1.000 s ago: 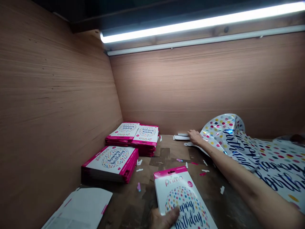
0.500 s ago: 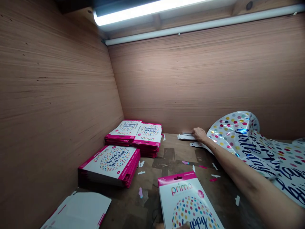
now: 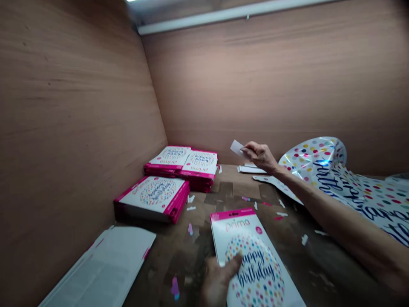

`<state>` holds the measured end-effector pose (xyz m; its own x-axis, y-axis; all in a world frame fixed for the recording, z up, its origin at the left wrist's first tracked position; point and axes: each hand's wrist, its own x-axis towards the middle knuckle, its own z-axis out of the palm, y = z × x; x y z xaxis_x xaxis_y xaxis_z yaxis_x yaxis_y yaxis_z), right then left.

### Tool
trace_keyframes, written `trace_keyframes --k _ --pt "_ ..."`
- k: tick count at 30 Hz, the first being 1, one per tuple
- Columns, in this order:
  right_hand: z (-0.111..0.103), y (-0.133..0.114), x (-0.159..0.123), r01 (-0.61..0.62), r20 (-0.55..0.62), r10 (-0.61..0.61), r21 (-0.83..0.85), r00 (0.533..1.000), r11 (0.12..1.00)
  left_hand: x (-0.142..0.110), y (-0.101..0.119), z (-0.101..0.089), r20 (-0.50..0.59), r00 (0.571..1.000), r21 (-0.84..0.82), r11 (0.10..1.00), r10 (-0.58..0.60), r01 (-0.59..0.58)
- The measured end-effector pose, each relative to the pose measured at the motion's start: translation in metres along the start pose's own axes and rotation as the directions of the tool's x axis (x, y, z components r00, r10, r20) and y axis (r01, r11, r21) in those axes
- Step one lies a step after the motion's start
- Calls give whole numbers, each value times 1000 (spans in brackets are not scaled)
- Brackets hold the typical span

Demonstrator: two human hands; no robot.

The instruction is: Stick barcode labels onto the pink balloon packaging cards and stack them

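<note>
Your left hand [image 3: 217, 277] holds the happy birthday packet [image 3: 255, 260] by its long left side. Your thumb presses on the front, over the dots; the fingers seem to be tucked under, out of sight. The packet is low down, a bit right of the middle. I cannot tell if it touches the bench [image 3: 198, 256]. The fingers of your right hand [image 3: 261, 157] pinch a small white slip [image 3: 237, 147] in the air, above some flat white strips [image 3: 251, 169] near the back wall [image 3: 255, 85].

The packet looks light and flat, like a thin card folder. It should feel a bit stiff, but a hard squeeze may crease it. Its front looks smooth, so it could slide. A good hold is 1 thumb on top and fingers flat below, at the side edge. Be gentle with the pink top, as the hole there may make it weak. The slip looks very light and may flop, so 1 end is a good place to pinch. The shiny spotted foil [image 3: 306, 160] by your right arm looks thin, soft and slippery, and may wrinkle.
</note>
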<state>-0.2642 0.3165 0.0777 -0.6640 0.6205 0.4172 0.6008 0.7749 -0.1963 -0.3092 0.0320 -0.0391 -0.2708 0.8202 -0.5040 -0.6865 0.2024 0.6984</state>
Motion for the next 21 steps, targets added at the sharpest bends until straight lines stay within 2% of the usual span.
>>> trace_keyframes --k 1,2,3,4,6,7,8,10,14,21 --pt "-15 -17 -14 53 19 -53 20 998 998 -5 2 7 18 1000 -81 997 -9 10" --pt "-28 -31 -28 155 97 -157 28 983 988 -10 4 13 34 999 -145 989 -8 13" --pt "-39 -43 -44 248 238 -256 67 937 967 -13 7 17 43 999 -192 981 -5 14" --pt "-46 -50 -59 298 401 -334 151 853 943 -15 8 21 44 999 -218 976 -6 16" --pt "-50 -57 -88 240 633 -371 286 680 928 -18 11 25 34 999 -239 971 -10 18" --pt "-46 -56 -101 165 699 -358 329 619 930 -19 11 26 31 999 -241 970 -10 17" --pt "-39 -54 -112 84 740 -332 352 585 932 -19 11 27 30 1000 -242 970 -5 12" --pt "-24 -51 -128 -35 766 -287 373 575 927 -19 11 26 32 999 -243 970 15 -7" --pt "-2 -51 -145 -20 711 -259 358 654 933 -17 10 26 17 999 -219 975 27 -22" --pt "-6 -59 -154 19 665 -227 304 711 952 -13 8 23 -40 998 -156 987 38 -44"
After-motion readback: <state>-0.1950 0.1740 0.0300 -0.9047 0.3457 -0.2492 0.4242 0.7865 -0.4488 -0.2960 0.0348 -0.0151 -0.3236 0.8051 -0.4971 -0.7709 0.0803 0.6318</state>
